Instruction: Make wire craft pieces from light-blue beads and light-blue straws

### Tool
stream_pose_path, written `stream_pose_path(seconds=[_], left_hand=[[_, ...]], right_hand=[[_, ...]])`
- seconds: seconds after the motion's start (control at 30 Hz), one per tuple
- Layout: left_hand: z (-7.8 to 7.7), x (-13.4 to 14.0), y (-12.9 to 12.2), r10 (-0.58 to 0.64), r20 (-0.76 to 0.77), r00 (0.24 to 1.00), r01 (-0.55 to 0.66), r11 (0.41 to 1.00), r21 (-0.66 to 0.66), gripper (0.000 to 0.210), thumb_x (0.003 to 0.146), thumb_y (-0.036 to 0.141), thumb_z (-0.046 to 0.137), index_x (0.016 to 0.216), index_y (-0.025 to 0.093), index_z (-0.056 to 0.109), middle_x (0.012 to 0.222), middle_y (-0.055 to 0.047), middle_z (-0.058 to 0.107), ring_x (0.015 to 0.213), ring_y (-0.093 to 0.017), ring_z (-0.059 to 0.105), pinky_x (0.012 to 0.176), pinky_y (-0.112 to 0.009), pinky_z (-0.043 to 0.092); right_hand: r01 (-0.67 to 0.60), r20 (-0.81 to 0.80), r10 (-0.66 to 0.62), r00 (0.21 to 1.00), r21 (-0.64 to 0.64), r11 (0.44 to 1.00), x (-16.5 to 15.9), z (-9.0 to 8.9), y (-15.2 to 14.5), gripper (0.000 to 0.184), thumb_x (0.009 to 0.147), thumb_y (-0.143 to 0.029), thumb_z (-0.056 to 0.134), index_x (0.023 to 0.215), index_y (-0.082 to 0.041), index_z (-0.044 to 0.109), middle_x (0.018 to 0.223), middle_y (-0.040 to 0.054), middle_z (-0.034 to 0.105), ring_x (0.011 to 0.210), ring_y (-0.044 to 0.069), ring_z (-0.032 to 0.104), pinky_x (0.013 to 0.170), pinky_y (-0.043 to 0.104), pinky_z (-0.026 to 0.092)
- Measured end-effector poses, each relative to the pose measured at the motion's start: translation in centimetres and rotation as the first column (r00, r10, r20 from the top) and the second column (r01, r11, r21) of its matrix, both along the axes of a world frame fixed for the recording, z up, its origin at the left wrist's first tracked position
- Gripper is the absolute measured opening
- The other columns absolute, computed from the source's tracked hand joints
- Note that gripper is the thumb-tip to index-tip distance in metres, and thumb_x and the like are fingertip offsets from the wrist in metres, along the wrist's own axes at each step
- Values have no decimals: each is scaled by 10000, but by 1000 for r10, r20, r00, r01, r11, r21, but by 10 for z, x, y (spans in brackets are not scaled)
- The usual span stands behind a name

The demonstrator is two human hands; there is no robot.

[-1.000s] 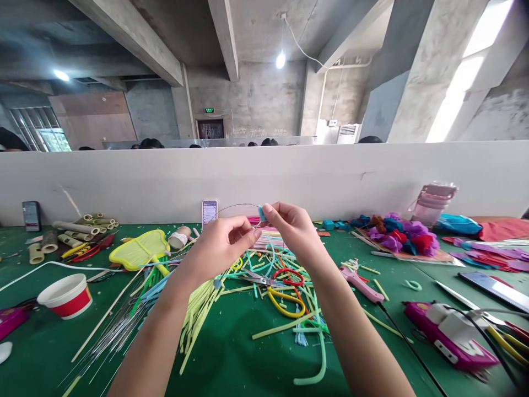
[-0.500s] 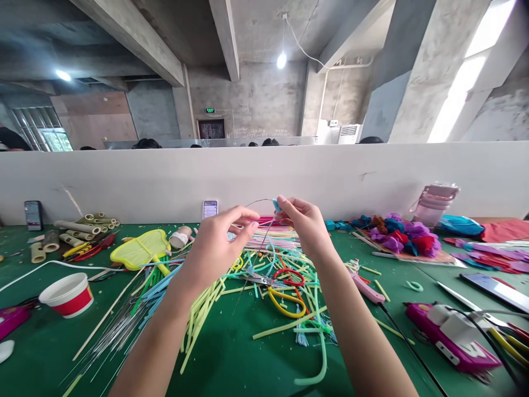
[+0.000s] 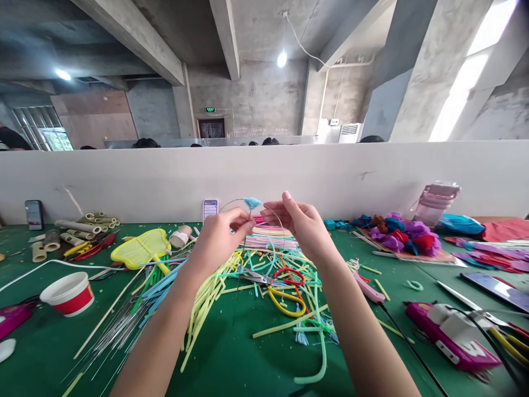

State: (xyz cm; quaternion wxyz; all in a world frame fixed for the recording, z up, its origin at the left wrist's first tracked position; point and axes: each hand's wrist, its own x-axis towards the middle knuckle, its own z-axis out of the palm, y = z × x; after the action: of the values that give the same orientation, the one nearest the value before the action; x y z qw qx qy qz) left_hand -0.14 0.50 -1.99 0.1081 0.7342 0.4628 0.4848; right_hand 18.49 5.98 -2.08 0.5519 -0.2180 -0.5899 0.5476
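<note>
My left hand pinches a thin wire stem topped by a small light-blue piece, shaped like a folded petal. Fine wires arch out to both sides of the blue piece, and the stem's lower end hangs below my fingers. To the right, my right hand has its thumb raised and fingers stretched out. A fine wire curves beside these fingers; whether it touches them I cannot tell. Beneath both hands lie scissors with red and yellow handles, among green and yellow fuzzy stems.
A paper cup, a yellow net-like paddle and bamboo pieces are on the left. On the right are a glue gun, a purple power strip, coloured bundles and a pink bottle. A white partition stands behind.
The blue piece has moved left, out of my right hand's pinch, and now sits above my left fingers. My right hand has opened, its thumb lifting.
</note>
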Motion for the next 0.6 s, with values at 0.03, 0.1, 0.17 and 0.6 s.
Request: stream_pose_path(seconds=[0.03,0.1,0.17,0.6], left_hand=[[1,-5,0,-8,48,999,8,1000,-1,120,922,314,637,904,205,684,854,-25,766,802,-187,718,740,-304,533],[4,-11,-1,-39,143,989,45,998,-38,154,921,349,640,907,197,662,819,-23,744,789,-178,708,754,-300,540],[6,-12,-1,-98,217,971,118,989,-83,179,909,371,655,904,193,642,767,-10,708,744,-164,691,741,-288,542],[6,0,-3,-47,384,922,44,999,17,281,792,443,786,877,200,673,689,19,635,568,-111,569,533,-225,423]], right_hand=[[0,8,0,1000,-1,1000,2,1,-1,479,879,-607,641,922,-149,776,897,122,787,829,211,749,858,349,587],[-22,23,22,999,-6,1000,4,4,-6,502,901,-617,602,974,-152,776,963,136,790,902,228,751,882,358,582],[-64,42,63,997,7,998,5,7,-12,525,931,-618,553,1084,-158,754,1032,140,785,984,240,739,914,373,569],[-180,215,140,967,180,967,10,17,-44,690,961,-721,313,1387,-260,599,1124,92,768,1148,251,675,1006,420,498]])
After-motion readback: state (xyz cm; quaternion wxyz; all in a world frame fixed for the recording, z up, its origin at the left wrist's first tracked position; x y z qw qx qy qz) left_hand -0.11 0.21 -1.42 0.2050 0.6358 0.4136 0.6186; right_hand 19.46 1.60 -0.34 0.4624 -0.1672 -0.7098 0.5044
